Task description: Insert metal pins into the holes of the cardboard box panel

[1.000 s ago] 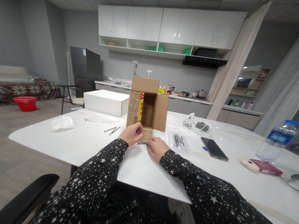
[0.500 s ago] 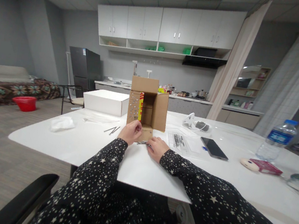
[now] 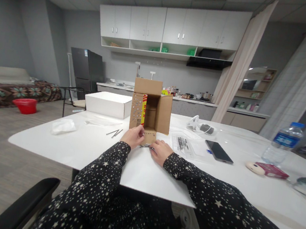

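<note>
A brown cardboard box [image 3: 156, 109] lies on the white table [image 3: 102, 153] with its open side toward me. Its lower flap [image 3: 150, 134] carries a row of small dots. My left hand [image 3: 133, 137] is at the flap's left front corner with its fingers pinched together; what they hold is too small to see. My right hand [image 3: 160, 151] rests on the table just right of it, closed on a small bundle of metal pins [image 3: 145, 146] that stick out toward my left hand. Silver pin heads dot the box's left wall [image 3: 135, 110].
A white flat box [image 3: 108, 103] stands left of the cardboard box, with loose pins [image 3: 115, 132] and a crumpled tissue [image 3: 63, 126] in front of it. To the right lie a bag of pins [image 3: 184, 143], a phone [image 3: 218, 151], a water bottle [image 3: 282, 143] and a pink packet [image 3: 272, 171].
My left hand has dipped slightly, from the flap's top down toward the table. The right hand and the box stay where they were.
</note>
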`<action>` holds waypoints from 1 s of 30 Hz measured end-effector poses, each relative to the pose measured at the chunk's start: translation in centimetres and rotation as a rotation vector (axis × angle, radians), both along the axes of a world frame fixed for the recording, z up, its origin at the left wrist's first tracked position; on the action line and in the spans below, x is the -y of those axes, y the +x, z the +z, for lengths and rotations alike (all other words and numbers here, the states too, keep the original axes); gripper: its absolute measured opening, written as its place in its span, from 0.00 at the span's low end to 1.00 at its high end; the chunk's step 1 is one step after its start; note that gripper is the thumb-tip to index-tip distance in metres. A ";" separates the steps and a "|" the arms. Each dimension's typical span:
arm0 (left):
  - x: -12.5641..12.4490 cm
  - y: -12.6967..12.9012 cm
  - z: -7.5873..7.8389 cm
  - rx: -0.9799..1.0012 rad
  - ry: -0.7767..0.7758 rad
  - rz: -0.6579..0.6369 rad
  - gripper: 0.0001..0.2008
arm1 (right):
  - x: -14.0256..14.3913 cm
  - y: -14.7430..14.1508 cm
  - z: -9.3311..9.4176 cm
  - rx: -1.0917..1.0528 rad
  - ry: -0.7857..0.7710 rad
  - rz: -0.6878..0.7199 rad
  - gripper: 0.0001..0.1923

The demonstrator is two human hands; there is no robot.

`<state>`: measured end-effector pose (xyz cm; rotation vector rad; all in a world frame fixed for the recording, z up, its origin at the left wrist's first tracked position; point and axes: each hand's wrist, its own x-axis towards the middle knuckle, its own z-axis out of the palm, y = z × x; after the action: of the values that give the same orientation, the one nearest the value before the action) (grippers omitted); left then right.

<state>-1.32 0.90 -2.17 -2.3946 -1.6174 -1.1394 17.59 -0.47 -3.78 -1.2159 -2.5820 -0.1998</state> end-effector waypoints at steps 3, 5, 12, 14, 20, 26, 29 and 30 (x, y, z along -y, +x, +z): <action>-0.1 -0.1 -0.1 -0.041 -0.026 0.030 0.03 | 0.1 0.0 0.0 0.004 -0.008 -0.007 0.13; -0.1 -0.1 0.0 -0.067 -0.042 0.061 0.03 | 0.1 -0.1 0.1 0.009 -0.015 -0.012 0.13; -0.1 -0.4 0.0 -0.155 -0.075 0.155 0.04 | 0.2 -0.1 0.3 0.022 -0.026 -0.014 0.14; -0.3 -0.5 -0.2 -0.174 -0.067 0.160 0.05 | 0.2 0.0 0.2 0.017 -0.023 -0.012 0.14; -0.8 -0.7 -0.6 -0.201 -0.068 0.157 0.05 | 0.1 0.0 0.1 0.009 -0.017 -0.008 0.13; -1.0 -0.6 -0.7 -0.211 -0.066 0.122 0.07 | 0.1 0.0 0.1 0.011 -0.021 -0.009 0.13; -1.0 -0.6 -0.6 -0.208 -0.070 0.115 0.08 | 0.0 0.0 0.1 0.011 -0.019 -0.008 0.13; -0.9 -0.6 -0.6 -0.207 -0.071 0.119 0.08 | 0.0 0.0 0.1 0.010 -0.017 -0.008 0.13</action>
<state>-1.88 1.80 -2.76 -2.3298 -1.7308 -0.7992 17.57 -0.48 -3.71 -1.2340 -2.5934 -0.1866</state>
